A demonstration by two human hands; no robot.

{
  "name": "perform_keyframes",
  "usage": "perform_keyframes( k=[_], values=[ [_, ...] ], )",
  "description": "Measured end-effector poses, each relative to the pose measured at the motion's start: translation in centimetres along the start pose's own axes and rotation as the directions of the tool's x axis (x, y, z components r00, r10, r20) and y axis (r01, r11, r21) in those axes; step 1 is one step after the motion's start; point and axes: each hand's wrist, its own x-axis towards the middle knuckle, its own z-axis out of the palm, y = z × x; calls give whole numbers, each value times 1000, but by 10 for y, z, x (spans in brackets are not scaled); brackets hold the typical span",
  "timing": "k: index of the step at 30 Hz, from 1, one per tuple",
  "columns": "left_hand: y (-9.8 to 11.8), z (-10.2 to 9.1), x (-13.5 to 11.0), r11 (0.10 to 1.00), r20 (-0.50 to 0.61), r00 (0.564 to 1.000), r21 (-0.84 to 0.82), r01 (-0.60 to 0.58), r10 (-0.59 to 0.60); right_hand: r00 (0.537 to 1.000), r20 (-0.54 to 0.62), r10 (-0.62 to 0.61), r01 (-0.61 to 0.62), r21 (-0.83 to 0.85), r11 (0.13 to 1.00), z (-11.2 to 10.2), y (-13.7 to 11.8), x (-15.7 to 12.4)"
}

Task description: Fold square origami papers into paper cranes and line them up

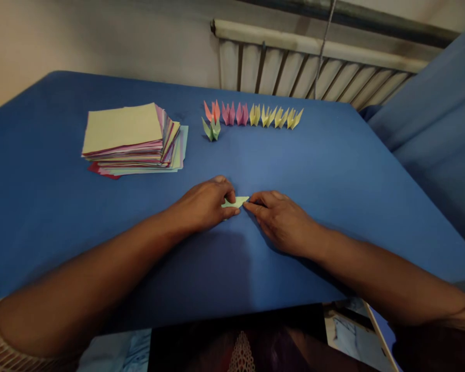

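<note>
A small pale green folded paper lies just above the blue tabletop, between my two hands. My left hand is closed on its left part, thumb below and fingers above. At the paper's right-hand tip, the thumb and forefinger of my right hand are pinched together. My left fingers cover part of the paper, so its full shape is hidden.
Several folded paper cranes stand in a row at the back, pink and yellow, with a green crane in front. A stack of coloured paper sheets sits at left. Behind are a radiator and a blue curtain.
</note>
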Motion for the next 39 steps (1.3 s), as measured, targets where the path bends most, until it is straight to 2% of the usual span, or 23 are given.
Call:
perform_keyframes(
  k=[9, 14, 20, 39],
  values=[
    [1, -2, 2, 998, 11, 1000, -63, 7, -7, 1000, -10, 16, -16, -68, 998, -1, -1, -1],
    [2, 1, 3, 997, -28, 999, -74, 16, -18, 1000, -4, 4, -5, -104, 995, 0, -2, -1],
    [6, 2, 4, 999, -74, 996, -37, 39, -41, 1000, -13, 18, -19, -120, 993, 0, -3, -1],
    [5, 3, 4, 999, -60, 998, 31, 32, -30, 999, -7, 32, -33, -184, 982, 2, -5, -1]
  ],
)
